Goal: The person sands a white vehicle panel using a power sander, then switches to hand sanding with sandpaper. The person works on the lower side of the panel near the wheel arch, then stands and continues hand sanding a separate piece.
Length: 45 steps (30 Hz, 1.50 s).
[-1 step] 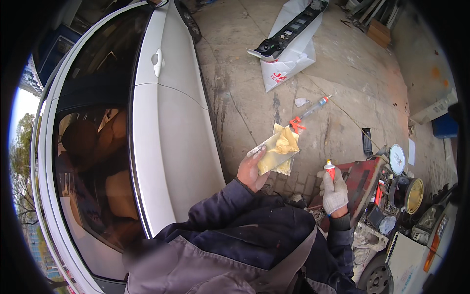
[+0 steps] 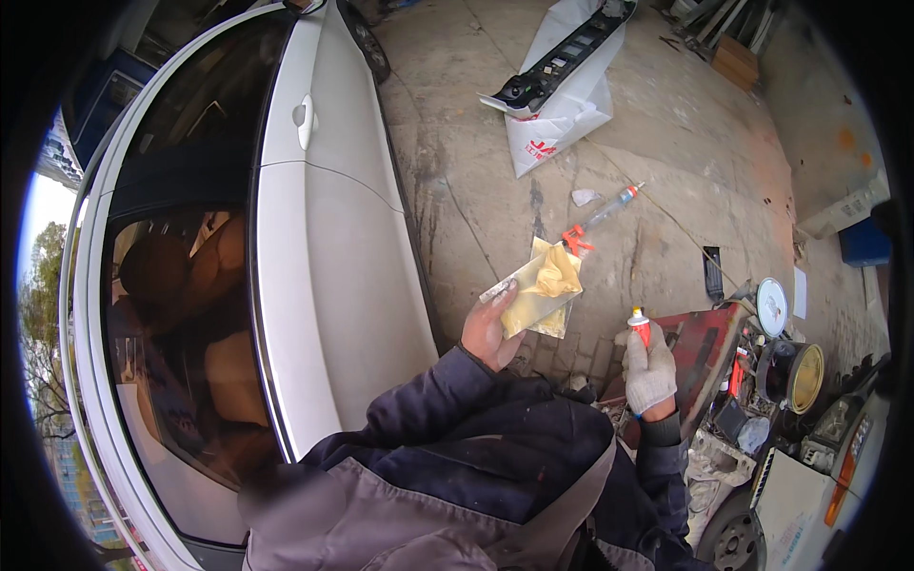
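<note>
Bare and smudged, my left hand (image 2: 489, 333) grips a thin flat putty board (image 2: 519, 317) by its near left edge. A mound of yellow-beige putty (image 2: 556, 276) sits on the board's far right part. Beneath it shows another flat piece (image 2: 552, 326), streaked with the same putty; whether it is also gripped I cannot tell. To the right, my right hand (image 2: 649, 373), in a whitish knit glove, is closed round a small red tube (image 2: 640, 329) with a white neck and yellow tip, pointing away from me. The two hands are apart, and the tube does not touch the putty.
A white car (image 2: 347, 247) stands close on my left. A caulking gun (image 2: 600, 215) with orange grip lies on the concrete floor beyond the board. Farther off, a black part rests on a white bag (image 2: 562, 128). At right are a round tin (image 2: 792, 378) and a red panel (image 2: 690, 362).
My right hand and the red tube have shifted very slightly to the left and away from me. The left hand and its board look unchanged.
</note>
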Motion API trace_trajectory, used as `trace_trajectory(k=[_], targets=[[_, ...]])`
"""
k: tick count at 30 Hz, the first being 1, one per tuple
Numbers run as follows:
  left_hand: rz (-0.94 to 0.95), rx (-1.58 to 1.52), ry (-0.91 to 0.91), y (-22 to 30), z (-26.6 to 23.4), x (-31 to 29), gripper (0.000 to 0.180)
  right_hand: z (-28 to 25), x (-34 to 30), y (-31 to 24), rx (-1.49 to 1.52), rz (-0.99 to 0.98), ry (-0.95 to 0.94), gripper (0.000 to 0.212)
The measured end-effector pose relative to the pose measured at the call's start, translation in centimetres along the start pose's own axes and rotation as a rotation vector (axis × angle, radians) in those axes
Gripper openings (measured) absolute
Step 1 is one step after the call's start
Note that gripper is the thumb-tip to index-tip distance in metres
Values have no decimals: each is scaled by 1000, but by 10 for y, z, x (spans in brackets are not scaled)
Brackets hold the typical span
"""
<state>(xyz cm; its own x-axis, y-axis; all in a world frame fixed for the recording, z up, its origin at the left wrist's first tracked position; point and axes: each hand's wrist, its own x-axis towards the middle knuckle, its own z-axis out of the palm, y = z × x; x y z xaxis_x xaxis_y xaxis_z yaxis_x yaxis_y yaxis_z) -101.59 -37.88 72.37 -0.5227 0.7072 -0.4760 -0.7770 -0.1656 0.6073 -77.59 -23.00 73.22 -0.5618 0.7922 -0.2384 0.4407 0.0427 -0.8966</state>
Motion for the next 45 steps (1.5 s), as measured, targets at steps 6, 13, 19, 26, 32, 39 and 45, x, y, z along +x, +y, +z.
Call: trace_trajectory(k=[6, 13, 19, 26, 32, 39, 45], targets=[[55, -18, -39, -5, 21, 4, 36, -5, -5, -40, -307, -175, 56, 32], [98, 53, -128, -19, 27, 7, 31, -14, -8, -56, -336, -230, -2, 33], [175, 326, -74, -31, 24, 15, 40, -16, -8, -56, -308, -274, -1, 36], [6, 163, -233, -27, 46, 7, 47, -35, -12, -64, -336, -185, 40, 41], [-9, 234, -219, -39, 44, 15, 46, -45, -16, -70, 203, 46, -56, 32], [-9, 344, -243, -50, 43, 20, 42, -29, -15, -61, 649, 268, -22, 29], [-79, 299, -254, -52, 55, 16, 39, -21, -8, -47, 697, 203, 79, 24]])
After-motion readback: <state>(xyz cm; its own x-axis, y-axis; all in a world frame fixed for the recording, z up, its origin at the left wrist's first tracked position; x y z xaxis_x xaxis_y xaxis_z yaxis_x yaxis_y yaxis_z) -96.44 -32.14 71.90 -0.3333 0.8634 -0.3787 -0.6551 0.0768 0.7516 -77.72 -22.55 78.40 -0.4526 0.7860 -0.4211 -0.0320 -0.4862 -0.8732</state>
